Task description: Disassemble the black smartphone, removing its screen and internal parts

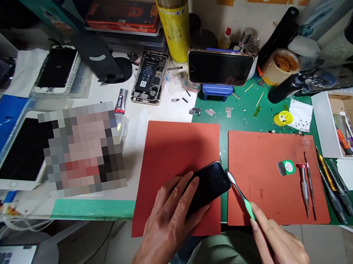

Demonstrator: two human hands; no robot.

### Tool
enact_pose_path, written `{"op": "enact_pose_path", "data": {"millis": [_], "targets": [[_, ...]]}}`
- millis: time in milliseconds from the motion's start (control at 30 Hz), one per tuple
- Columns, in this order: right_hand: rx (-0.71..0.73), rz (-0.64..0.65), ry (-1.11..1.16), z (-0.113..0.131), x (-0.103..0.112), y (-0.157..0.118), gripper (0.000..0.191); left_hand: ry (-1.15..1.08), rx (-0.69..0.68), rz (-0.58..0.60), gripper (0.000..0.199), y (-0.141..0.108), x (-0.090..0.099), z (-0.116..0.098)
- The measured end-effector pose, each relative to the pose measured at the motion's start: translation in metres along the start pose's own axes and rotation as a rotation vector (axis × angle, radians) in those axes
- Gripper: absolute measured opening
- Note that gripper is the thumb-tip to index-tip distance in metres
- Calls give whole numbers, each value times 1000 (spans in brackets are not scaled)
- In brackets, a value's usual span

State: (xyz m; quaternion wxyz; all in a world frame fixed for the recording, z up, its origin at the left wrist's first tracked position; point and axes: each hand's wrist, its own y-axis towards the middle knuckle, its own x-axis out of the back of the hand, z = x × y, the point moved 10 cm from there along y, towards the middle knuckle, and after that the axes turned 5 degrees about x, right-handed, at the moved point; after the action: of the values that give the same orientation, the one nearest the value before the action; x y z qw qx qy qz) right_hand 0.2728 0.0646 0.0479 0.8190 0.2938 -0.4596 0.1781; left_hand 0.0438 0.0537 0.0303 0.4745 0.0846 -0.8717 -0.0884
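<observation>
Left hand [170, 224] spread flat over a glossy black smartphone [208, 183], fingers pressing it down onto the left matte red rubber mat [166, 152]; the phone lies screen-up at the mat's near right corner, likely pinned so it cannot slide. Right hand [279, 248] closed in a pinch around a thin metal spudger with green grip [241, 195], its rounded spoon tip touching the phone's right edge (angle looks suited to working into the seam). Second orange-red mat [264, 166] just right, smoother, carrying a red-capped precision screwdriver [304, 189] and a small green-and-white sticker [286, 167]. Far side: an opened phone chassis with exposed battery [149, 77], a dark phone propped on a blue stand [220, 69], and a tall yellow cylinder canister [174, 14]. Green cutting mat [248, 114] underneath, littered with small metal brackets.
</observation>
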Motion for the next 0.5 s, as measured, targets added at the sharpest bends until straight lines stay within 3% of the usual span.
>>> {"op": "enact_pose_path", "data": {"millis": [200, 500], "targets": [[49, 35, -6, 0, -14, 10, 67, -6, -10, 9, 89, -1, -1, 0], [-26, 23, -62, 5, -2, -4, 66, -9, -1, 7, 88, -1, -3, 2]]}}
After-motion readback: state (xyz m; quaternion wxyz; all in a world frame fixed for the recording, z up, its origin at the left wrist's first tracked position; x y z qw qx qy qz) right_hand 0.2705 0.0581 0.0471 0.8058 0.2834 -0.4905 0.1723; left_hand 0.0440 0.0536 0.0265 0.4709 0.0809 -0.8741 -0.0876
